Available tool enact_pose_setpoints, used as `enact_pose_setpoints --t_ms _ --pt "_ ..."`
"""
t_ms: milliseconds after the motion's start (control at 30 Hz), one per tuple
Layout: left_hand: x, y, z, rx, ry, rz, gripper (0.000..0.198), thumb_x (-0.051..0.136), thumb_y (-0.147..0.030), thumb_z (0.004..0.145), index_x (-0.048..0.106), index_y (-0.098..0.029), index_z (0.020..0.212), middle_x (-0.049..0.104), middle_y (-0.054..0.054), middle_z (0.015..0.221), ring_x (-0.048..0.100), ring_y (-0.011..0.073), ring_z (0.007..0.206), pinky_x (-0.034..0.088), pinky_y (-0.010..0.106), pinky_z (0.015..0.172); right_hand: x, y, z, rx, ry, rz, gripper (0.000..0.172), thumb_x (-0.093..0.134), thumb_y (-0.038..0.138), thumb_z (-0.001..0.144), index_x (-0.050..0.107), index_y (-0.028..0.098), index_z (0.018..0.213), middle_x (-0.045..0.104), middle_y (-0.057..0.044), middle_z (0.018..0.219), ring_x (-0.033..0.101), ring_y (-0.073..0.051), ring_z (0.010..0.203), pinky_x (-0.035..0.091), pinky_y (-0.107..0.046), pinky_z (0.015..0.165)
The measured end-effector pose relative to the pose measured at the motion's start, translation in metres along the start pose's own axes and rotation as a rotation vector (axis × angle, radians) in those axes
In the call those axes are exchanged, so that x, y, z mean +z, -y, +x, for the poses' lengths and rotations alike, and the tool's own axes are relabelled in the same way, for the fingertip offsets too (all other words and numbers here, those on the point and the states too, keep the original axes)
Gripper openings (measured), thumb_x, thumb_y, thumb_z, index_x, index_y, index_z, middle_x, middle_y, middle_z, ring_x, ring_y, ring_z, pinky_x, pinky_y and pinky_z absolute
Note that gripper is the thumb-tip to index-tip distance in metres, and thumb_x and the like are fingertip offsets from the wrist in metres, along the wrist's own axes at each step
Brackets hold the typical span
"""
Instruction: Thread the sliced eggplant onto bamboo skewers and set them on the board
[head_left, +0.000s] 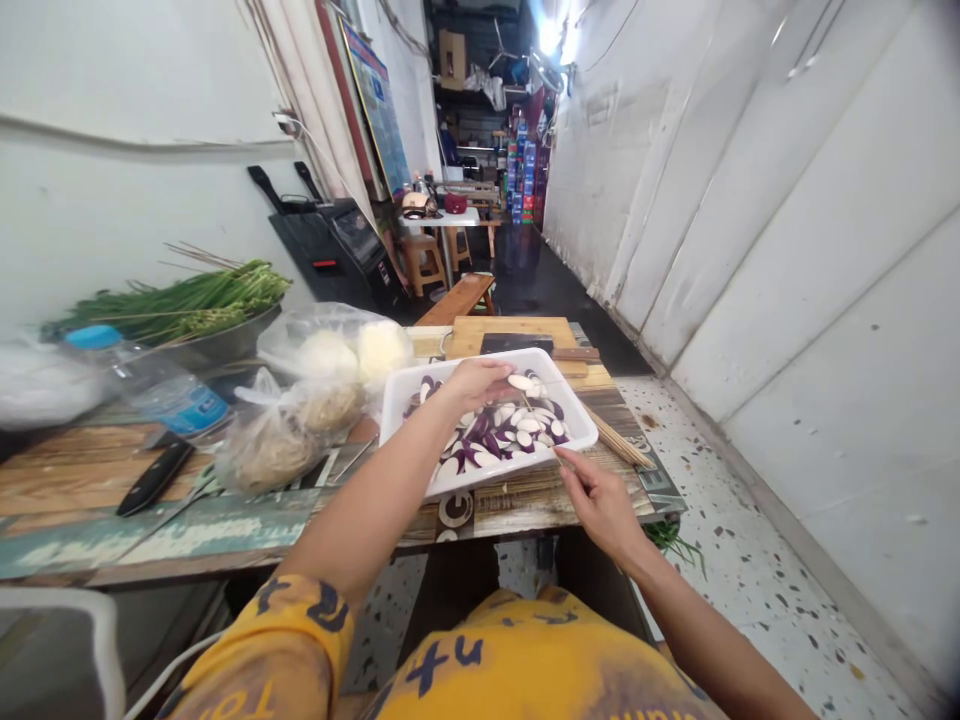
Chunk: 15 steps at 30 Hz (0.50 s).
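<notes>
A white rectangular tray [577,421] on the wooden table holds several purple-and-white eggplant slices [501,432]. My left hand [478,380] reaches into the tray and pinches one white slice [520,382] at its fingertips. My right hand [600,497] is at the tray's near right corner, fingers pinched on a thin wooden skewer [541,428] that slants up over the slices toward the held piece.
A bundle of skewers [616,438] lies right of the tray. Behind it are a cutting board [510,329] with a cleaver [547,347]. Left: plastic bags of mushrooms [330,372], a water bottle [154,383], a knife [154,478], greens in a metal bowl [187,300]. White wall at right.
</notes>
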<state>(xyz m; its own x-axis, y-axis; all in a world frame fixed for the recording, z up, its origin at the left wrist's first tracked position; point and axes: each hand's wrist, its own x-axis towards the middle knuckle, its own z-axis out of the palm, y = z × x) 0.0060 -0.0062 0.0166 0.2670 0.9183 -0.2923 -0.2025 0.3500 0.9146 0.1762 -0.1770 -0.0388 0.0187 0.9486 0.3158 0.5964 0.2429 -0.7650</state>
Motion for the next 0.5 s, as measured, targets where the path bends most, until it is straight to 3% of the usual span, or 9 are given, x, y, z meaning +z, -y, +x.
enact_pose_setpoints --t_ms 333,500 --pt "0.0001 -0.0006 0.0001 -0.027 0.091 -0.127 0.01 0.057 0.002 0.073 0.061 -0.005 0.066 0.063 0.006 0.069 0.063 0.012 0.072 0.051 0.028 0.083 -0.0014 0.0001 0.0054 -0.023 -0.025 -0.008 0.033 0.047 0.027 0.084 0.061 0.02 0.113 0.069 -0.005 0.099 0.065 -0.019 0.085 0.051 -0.029 0.075" --pt "0.0007 -0.0024 -0.0027 -0.087 0.127 -0.108 0.009 0.057 0.001 0.074 0.06 -0.007 0.074 0.064 0.006 0.072 0.065 0.0134 0.072 0.053 0.029 0.077 -0.0012 0.0002 0.0049 -0.049 -0.024 0.004 0.033 0.046 0.025 0.084 0.061 0.02 0.113 0.067 -0.005 0.104 0.064 -0.018 0.09 0.049 -0.028 0.079"
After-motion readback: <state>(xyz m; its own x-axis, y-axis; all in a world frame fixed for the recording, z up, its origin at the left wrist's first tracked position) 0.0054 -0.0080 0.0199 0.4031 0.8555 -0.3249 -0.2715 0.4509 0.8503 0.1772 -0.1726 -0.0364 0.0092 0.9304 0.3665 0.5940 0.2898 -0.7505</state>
